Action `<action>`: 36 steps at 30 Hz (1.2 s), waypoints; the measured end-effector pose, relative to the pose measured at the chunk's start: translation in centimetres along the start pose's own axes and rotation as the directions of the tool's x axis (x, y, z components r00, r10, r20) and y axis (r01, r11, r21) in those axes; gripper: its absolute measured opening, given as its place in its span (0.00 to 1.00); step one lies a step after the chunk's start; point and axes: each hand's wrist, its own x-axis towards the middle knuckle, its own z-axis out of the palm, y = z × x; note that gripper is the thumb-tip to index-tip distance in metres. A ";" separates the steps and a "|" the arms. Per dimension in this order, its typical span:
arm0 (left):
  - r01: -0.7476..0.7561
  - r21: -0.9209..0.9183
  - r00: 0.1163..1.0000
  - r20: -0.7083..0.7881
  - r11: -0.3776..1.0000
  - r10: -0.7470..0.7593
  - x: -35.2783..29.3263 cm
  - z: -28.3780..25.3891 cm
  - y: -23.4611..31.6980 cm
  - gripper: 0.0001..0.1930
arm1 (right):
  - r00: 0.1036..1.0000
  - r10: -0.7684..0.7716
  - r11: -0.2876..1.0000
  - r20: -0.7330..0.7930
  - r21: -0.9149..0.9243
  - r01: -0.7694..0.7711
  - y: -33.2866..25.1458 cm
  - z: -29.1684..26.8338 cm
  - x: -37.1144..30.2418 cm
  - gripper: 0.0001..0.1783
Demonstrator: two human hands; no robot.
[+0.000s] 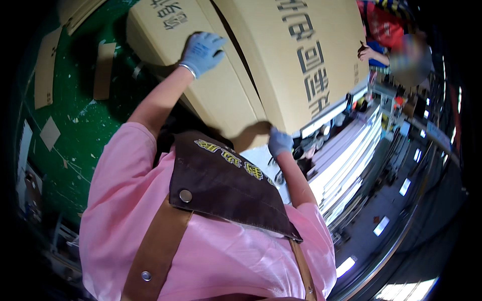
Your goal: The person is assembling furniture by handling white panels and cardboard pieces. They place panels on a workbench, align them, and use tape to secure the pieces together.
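Note:
A large brown cardboard box (pixel 273 65) with bold dark printing fills the upper middle. A narrow dark gap runs along it, setting off a long left cardboard panel (pixel 221 100). My left hand (pixel 202 52), in a light blue glove, lies on that left panel beside the gap, its thumb apart from the fingers. Lower down, my right hand (pixel 280 143), gloved alike, is closed at the near edge of the box, close to the gap's lower end. Its fingertips are partly hidden.
Across the box at upper right, another person in a red top has a bare hand (pixel 366 52) at its far edge. Loose cardboard pieces (pixel 104 71) lie on the green floor (pixel 75 120) at left. Long pale stacked strips (pixel 346 155) stand at right.

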 end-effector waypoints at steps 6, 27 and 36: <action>-0.280 0.190 0.959 0.088 0.941 0.268 0.3 0.5 0.8 0.23 | 0.817 0.246 0.942 0.521 0.069 -0.328 5.6 14.4 -19.9 0.18; -0.604 0.438 0.541 0.839 0.665 -0.061 -5.3 -11.3 1.4 0.25 | 0.587 0.808 0.280 -0.046 0.907 -0.314 4.1 24.5 -9.5 0.23; -0.283 0.674 0.249 0.739 0.682 -0.626 -23.1 -14.7 -12.5 0.20 | 0.568 0.823 0.222 0.014 0.912 -0.345 4.3 24.0 -9.1 0.22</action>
